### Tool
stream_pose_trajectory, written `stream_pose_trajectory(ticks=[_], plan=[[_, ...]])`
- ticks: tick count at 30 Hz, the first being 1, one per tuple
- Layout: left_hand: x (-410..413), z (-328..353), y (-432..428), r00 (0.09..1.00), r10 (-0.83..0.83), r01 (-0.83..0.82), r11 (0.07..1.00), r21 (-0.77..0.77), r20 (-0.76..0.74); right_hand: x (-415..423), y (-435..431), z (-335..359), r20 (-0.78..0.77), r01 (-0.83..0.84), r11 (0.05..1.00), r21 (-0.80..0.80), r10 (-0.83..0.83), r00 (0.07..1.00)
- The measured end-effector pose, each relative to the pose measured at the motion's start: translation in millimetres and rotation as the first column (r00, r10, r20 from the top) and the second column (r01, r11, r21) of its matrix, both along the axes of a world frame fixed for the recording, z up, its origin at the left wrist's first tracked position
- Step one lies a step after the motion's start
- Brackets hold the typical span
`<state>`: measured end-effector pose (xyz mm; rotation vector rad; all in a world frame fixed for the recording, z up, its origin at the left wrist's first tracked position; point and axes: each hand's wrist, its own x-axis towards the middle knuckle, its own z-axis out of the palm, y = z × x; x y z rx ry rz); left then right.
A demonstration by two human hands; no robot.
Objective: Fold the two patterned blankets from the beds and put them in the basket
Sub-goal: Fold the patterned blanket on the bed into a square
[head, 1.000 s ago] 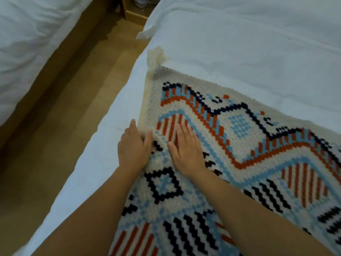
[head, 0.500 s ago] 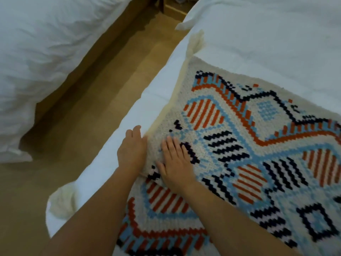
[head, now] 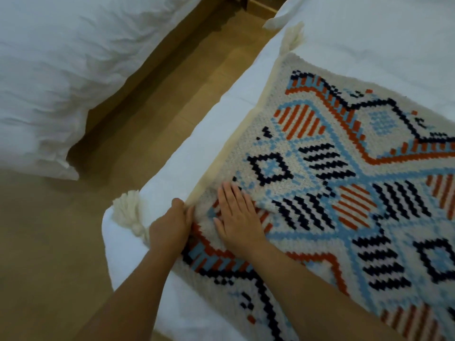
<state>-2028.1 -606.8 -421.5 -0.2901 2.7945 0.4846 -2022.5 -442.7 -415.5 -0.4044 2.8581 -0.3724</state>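
Fingers of right hand [head: 237,217] flat on cream-orange-blue knitted blanket [head: 344,168] near white bed [head: 221,124] corner; left hand [head: 170,227] grip unclear. Uneven pressing could skew fold.

i can read no text, label, brand or number anywhere here. the blanket [head: 344,168] carries only woven shapes, diamonds, stripes and zigzags in navy, orange and light blue on cream, and none of them form letters or digits.
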Motion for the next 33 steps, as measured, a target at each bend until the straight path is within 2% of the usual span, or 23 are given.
stream_pose_trajectory(ticks=[4,8,10,13,16,19,21,25,29,33], plan=[[18,6,-29,0.997,0.076,-0.074,0.995,-0.068,0.031,42,-17,-7,0.062,-0.093,0.996,-0.015,0.093,0.994],[36,16,-30,1.000,0.001,-0.001,0.972,-0.237,0.000,85,-23,-8,0.101,-0.083,0.995,-0.063,0.090,0.991],[47,23,-25,0.999,0.054,-0.052,0.978,-0.200,0.002,105,-18,-4,0.097,-0.093,0.995,-0.034,0.096,0.991],[70,26,-34,0.995,-0.052,0.070,0.971,-0.228,0.085,136,-8,-1,0.126,-0.115,0.993,0.028,0.111,0.986],[85,28,-50,0.993,-0.033,0.041,0.997,-0.070,0.113,164,-9,-2,0.185,-0.121,0.988,0.096,0.102,0.977],[96,30,-58,1.000,0.004,-0.003,1.000,-0.016,0.011,179,-17,-2,0.243,-0.166,0.970,0.175,0.121,0.962],[100,36,-63,0.998,0.047,-0.047,0.999,0.004,-0.035,180,-21,2,0.260,-0.180,0.970,0.163,0.134,0.956],[104,46,-76,0.995,0.090,-0.091,0.996,0.019,0.039,181,-28,10,0.214,-0.102,0.989,0.108,0.077,0.974],[106,50,-81,0.995,-0.050,0.057,0.995,-0.077,0.091,183,-31,8,0.222,-0.090,0.978,0.186,0.048,0.974],[111,54,-83,0.980,-0.160,0.179,0.969,-0.171,0.119,179,-45,10,0.194,-0.004,0.978,0.208,-0.037,0.980]])
